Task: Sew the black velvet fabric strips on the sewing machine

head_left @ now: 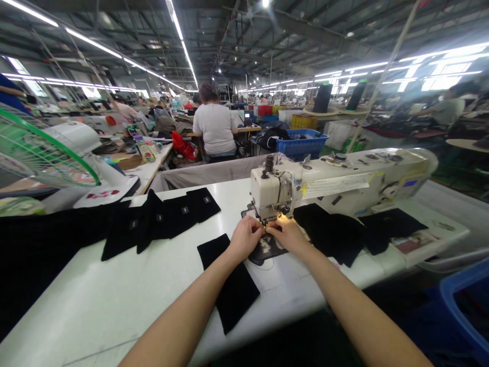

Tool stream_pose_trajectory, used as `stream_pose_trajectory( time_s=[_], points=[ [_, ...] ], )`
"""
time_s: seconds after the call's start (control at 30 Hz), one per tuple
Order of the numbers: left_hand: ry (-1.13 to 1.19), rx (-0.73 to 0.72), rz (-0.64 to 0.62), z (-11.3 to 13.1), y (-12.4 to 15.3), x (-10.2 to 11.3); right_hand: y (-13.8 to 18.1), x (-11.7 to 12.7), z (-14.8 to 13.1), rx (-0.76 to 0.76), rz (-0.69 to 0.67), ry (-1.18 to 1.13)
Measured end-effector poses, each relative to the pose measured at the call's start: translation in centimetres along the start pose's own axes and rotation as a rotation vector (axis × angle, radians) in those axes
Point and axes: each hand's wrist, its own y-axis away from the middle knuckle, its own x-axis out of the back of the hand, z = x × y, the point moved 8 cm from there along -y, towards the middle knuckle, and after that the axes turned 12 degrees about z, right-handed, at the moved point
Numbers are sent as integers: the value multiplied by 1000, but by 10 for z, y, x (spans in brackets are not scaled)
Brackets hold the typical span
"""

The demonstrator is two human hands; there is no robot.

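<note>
Both my hands meet under the head of a white sewing machine (336,183), right at the needle. My left hand (244,237) is curled, fingertips pinched on something small at the presser foot that I cannot make out. My right hand (288,234) is also closed, fingers pressed at the same spot, over a dark piece (267,250) lying on the machine bed. A black fabric piece (229,285) lies on the white table (114,285) under my left forearm.
A row of black fabric pieces with small labels (164,216) lies at the left, more black fabric (344,229) right of the needle. A green-rimmed fan (42,153) stands far left. A blue bin (466,306) sits lower right. A person in a white shirt (216,127) sits ahead.
</note>
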Motion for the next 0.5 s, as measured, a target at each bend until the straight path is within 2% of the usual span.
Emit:
stream_pose_trajectory(
  time_s=[0.27, 0.5],
  points=[
    [-18, 28, 40, -10, -6, 10, -6, 14, 20, -76, 138, 61],
    [33, 75, -10, -21, -12, 13, -5, 13, 21, -125, 194, 110]
  ],
)
